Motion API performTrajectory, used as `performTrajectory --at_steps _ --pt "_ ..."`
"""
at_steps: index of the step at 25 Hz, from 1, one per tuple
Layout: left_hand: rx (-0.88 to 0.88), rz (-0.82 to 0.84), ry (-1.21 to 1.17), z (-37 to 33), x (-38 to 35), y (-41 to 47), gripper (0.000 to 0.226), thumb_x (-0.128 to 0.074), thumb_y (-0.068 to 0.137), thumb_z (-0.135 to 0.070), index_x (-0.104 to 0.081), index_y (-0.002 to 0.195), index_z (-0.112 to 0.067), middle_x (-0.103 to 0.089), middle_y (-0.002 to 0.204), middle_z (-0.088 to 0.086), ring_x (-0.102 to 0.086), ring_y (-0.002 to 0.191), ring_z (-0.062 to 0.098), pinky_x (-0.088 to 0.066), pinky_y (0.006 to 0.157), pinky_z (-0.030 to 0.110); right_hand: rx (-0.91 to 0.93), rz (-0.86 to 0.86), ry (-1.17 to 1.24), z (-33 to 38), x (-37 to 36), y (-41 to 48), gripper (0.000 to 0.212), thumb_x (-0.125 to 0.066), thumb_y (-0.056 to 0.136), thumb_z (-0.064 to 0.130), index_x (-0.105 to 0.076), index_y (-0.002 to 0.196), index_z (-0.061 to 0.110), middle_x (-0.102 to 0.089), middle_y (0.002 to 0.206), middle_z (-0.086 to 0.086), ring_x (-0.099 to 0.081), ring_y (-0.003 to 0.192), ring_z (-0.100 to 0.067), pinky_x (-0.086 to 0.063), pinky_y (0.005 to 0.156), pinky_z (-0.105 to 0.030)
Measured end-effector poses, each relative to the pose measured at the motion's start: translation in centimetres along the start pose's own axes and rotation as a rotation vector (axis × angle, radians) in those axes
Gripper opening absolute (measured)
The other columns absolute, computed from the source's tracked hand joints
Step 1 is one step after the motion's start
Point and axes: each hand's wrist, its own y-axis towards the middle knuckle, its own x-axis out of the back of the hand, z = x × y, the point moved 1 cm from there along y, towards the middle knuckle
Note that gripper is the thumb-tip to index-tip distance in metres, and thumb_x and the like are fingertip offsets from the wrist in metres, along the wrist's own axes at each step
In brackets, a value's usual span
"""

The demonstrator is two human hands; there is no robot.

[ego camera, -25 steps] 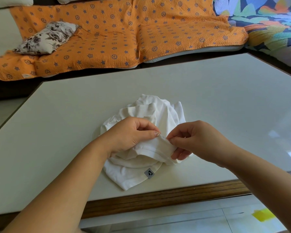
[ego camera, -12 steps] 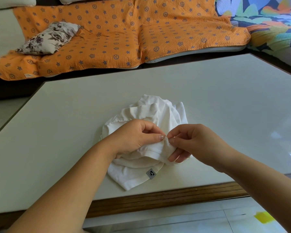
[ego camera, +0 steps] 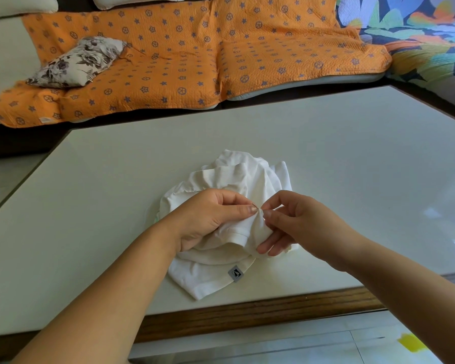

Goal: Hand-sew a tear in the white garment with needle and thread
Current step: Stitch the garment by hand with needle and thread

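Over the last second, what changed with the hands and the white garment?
The left hand and right hand closed together, bunching a fold of the crumpled white cotton garment into a tight pinch between their fingertips. A thin needle now shows there. The garment's heap stayed put on the pale table.

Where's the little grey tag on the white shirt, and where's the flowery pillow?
grey tag (ego camera: 235, 273), head view, middle of the square label at the hem.
white shirt (ego camera: 258, 177), head view, bunched fabric beyond the hands.
flowery pillow (ego camera: 76, 61), head view, middle of its top face.

White garment (ego camera: 229, 179); orange star-patterned cover (ego camera: 168, 61).
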Motion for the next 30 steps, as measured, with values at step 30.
performTrajectory --at_steps 30 --pt "0.026 -0.062 0.19 -0.5 0.7 -0.4 0.008 -0.078 0.075 -0.025 -0.078 0.082 -0.022 -0.075 0.088 -0.004 -0.069 0.089 0.007 -0.05 0.088 0.026 0.101 -0.797 0.661 -0.9 10.6 4.2 0.015 -0.04 0.104 0.007 -0.054 0.107 0.008 -0.072 0.088 -0.011 -0.075 0.09 -0.025 -0.058 0.088 -0.039"
